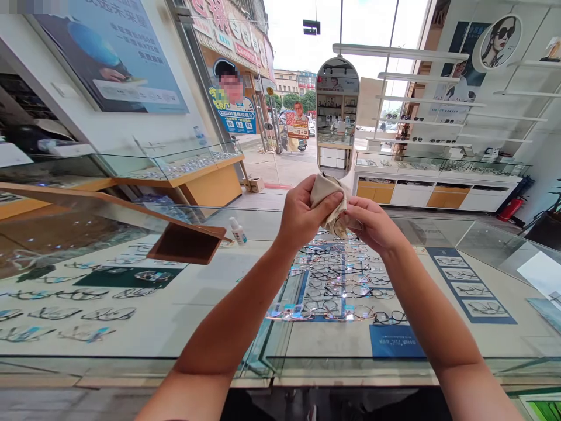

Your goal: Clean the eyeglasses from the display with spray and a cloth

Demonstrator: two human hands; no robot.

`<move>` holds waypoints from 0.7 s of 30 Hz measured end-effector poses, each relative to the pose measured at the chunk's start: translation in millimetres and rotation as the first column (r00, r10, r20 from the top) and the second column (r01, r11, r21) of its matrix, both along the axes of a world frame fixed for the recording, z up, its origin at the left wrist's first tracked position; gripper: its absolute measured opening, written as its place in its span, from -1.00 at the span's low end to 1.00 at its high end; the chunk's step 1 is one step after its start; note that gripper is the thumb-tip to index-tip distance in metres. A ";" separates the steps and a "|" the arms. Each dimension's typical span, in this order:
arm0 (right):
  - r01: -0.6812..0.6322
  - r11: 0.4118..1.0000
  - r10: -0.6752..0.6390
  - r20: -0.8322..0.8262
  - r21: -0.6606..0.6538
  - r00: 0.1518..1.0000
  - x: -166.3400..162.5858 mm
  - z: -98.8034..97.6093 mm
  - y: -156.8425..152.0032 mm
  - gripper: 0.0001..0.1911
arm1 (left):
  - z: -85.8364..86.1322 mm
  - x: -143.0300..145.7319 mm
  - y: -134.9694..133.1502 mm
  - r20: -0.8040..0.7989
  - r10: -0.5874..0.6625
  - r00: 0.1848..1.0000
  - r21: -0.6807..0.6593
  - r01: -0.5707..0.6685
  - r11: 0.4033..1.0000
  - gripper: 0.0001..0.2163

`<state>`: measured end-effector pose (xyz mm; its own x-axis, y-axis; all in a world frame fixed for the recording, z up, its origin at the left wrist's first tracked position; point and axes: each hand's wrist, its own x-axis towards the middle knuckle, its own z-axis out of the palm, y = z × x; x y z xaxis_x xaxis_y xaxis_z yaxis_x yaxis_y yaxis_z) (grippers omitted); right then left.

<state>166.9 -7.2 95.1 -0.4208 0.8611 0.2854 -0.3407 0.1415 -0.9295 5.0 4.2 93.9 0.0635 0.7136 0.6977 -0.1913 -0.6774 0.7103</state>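
Observation:
I hold both hands up over a glass display counter (210, 292) in an eyewear shop. My left hand (302, 213) is closed on a beige cleaning cloth (326, 190), thumb pressed over it. My right hand (372, 225) is closed too, pinching the cloth's lower part; a thin ring, perhaps a pair of glasses, shows faintly by its fingers, mostly hidden by the cloth. Under the glass below my hands lie several pairs of glasses (346, 286) in rows.
A small white spray bottle (239, 231) stands on the counter left of my hands. Beside it lies a brown tray (186, 242). An oval mirror (336, 117) hangs ahead. More glass counters (438, 172) and wall shelves line both sides; the street shows beyond.

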 end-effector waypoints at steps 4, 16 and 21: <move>-0.086 0.994 0.086 0.002 0.073 0.996 -7.7 -6.6 0.4 -0.58 | -4.1 10.4 -4.4 0.066 0.204 0.977 0.101 -0.209 0.973 -0.60; 0.004 0.997 -0.009 0.071 0.076 0.997 10.1 0.9 3.2 -0.64 | 1.3 -15.2 8.8 -0.058 -0.155 0.986 -0.060 0.152 0.987 -0.56; -0.083 0.994 0.082 0.015 0.070 0.996 -5.1 -5.4 -0.2 -0.59 | -1.1 -3.0 5.7 0.058 -0.025 0.998 -0.024 0.026 0.999 -0.55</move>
<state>161.8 -7.4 89.8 -0.4935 0.8010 0.3388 -0.3432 0.1786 -0.9221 2.0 9.9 92.9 0.0421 0.7293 0.6829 -0.2493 -0.6542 0.7141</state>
